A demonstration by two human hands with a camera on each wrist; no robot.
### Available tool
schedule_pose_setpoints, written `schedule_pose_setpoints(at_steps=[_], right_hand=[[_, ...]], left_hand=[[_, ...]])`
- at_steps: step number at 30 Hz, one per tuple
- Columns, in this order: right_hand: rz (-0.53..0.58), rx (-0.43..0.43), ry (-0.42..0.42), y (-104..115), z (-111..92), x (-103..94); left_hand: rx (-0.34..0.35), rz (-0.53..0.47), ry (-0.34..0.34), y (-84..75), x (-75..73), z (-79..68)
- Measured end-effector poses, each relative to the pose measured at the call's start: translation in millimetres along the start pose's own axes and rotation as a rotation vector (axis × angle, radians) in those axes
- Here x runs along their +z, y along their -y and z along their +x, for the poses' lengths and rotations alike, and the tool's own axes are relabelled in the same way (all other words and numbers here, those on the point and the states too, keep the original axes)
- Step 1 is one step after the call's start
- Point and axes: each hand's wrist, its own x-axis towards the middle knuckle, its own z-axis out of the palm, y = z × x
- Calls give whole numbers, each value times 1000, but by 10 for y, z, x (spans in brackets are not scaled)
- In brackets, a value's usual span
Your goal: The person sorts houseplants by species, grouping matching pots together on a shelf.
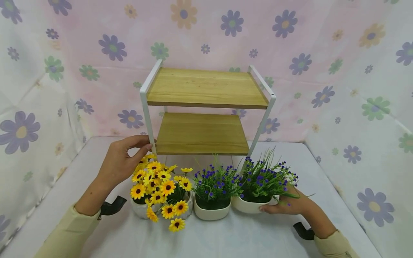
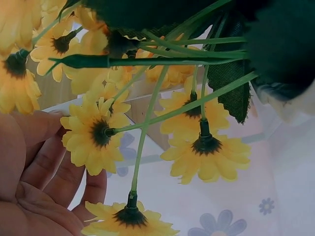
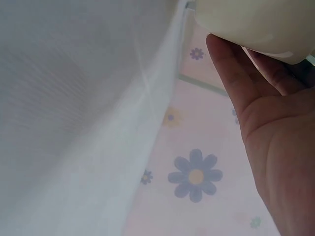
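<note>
A two-tier shelf (image 1: 206, 87) with wooden boards and a white frame stands in the middle. At its left front post, my left hand (image 1: 124, 157) pinches the frame between thumb and fingers. In the left wrist view, yellow artificial flowers (image 2: 98, 132) hang partly in front of that hand. My right hand (image 1: 290, 202) grips the rightmost purple-flowered potted plant (image 1: 258, 204), thumb at the front of its cream pot and the other fingers mostly hidden behind. The right wrist view has the fingers (image 3: 231, 73) against the underside of the pot (image 3: 256, 24).
Left of the held plant stands another purple-flowered plant in a cream pot (image 1: 212, 213). Two pots of yellow flowers (image 1: 158, 182) sit before the shelf's left post. White cloth covers the table (image 1: 206, 240), and flower-patterned fabric (image 1: 206, 32) hangs behind and at both sides.
</note>
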Motion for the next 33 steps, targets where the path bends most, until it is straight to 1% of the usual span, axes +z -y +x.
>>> schedule_pose_setpoints(at_steps=[4, 10, 17, 21, 22, 24, 26, 28, 29, 31, 33], right_hand=[[-68, -10, -29, 4, 3, -72], [-103, 12, -46, 7, 12, -167], [-173, -64, -89, 11, 57, -294], [-181, -46, -113, 43, 63, -392], [-181, -38, -116, 55, 62, -419], [-175, 8, -110, 88, 64, -471], [-167, 79, -79, 135, 75, -530], [-172, 169, -26, 183, 80, -594], [-172, 201, -5, 204, 86, -627], [-162, 208, 7, 234, 118, -695], [-143, 176, -9, 251, 153, -762]], left_hand=[[2, 4, -5, 4, 0, -1], [-3, 9, 0, 4, -7, 3], [-7, 8, 5, -3, -11, 8], [-3, 7, 2, -11, -12, 16], [-2, 7, 2, -11, -11, 16], [0, 2, 6, -13, -7, 15], [0, -2, 7, -12, -5, 10], [2, -3, 8, -11, -7, 4], [2, -2, 7, -12, -8, 3], [1, 0, 6, -12, -11, 1], [2, 2, 7, -13, -10, 2]])
